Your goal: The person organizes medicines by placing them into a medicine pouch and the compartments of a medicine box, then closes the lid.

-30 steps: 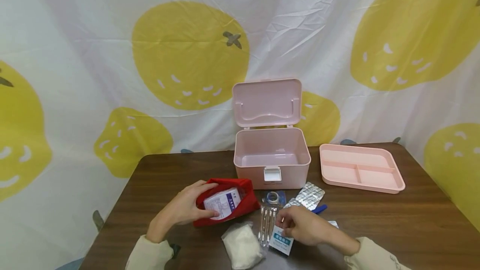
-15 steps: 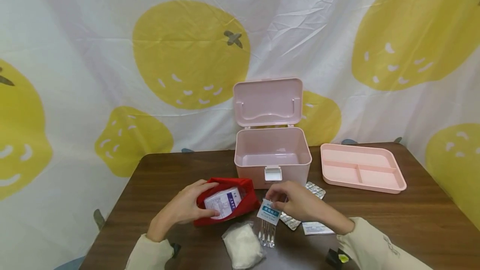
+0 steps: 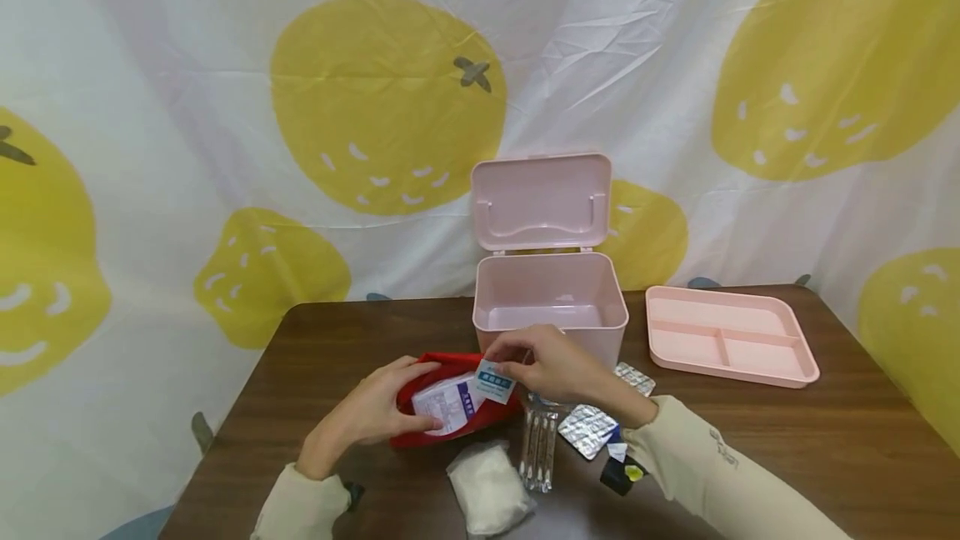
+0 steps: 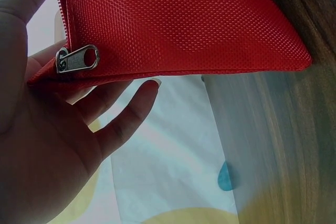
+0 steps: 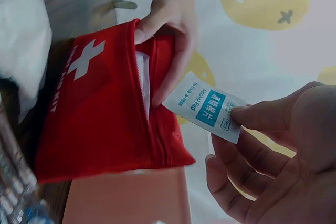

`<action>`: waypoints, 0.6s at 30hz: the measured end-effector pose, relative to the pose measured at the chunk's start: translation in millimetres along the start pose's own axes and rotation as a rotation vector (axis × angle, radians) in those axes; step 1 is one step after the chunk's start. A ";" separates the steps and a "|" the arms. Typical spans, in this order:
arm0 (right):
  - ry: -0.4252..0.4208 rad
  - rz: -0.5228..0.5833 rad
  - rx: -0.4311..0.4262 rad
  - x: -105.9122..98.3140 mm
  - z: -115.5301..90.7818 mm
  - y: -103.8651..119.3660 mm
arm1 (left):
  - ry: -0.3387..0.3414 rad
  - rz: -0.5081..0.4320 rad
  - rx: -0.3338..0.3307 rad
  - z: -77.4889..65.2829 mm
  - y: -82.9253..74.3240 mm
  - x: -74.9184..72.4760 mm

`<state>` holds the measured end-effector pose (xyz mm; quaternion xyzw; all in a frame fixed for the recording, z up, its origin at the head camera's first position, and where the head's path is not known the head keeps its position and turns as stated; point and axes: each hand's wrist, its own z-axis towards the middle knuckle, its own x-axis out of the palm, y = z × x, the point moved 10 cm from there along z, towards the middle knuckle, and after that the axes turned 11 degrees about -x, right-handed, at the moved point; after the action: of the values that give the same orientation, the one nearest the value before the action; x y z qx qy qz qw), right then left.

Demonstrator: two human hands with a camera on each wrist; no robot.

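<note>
Red pouch, gripped at one end by the left hand, its mouth spread — the right hand pinches the alcohol pad just above; edge-first and flat looks the surest angle.

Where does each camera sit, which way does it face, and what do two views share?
Head: worn on the head, facing forward and down at the table, pink box and tray; left hand, right hand and sleeves show.
Left wrist: on that wrist, facing the red pouch from close by; of the body, only the left hand shows plainly.
Right wrist: on that wrist, facing the alcohol pad and pouch; both hands show.
Shared: head and right wrist both show the pad pinched in the right hand.
</note>
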<state>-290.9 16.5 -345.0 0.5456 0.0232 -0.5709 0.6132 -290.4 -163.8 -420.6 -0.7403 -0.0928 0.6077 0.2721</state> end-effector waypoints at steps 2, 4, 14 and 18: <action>0.002 0.020 -0.001 4.5 6.3 1.7 | -0.002 -0.003 0.014 0.0 -1.5 -0.1; 0.003 0.026 -0.009 9.1 12.2 4.0 | -0.005 -0.006 0.030 0.1 -3.1 -0.5; 0.032 -0.076 -0.004 33.3 31.9 6.2 | -0.036 0.022 0.091 -2.8 -7.0 -3.4; 0.067 -0.095 -0.006 41.8 35.0 6.9 | -0.042 0.023 0.097 -3.8 -7.2 -4.2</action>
<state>-292.2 -37.7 -353.7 0.5606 0.0714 -0.5808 0.5859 -286.5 -160.9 -413.0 -0.7142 -0.0603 0.6303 0.2985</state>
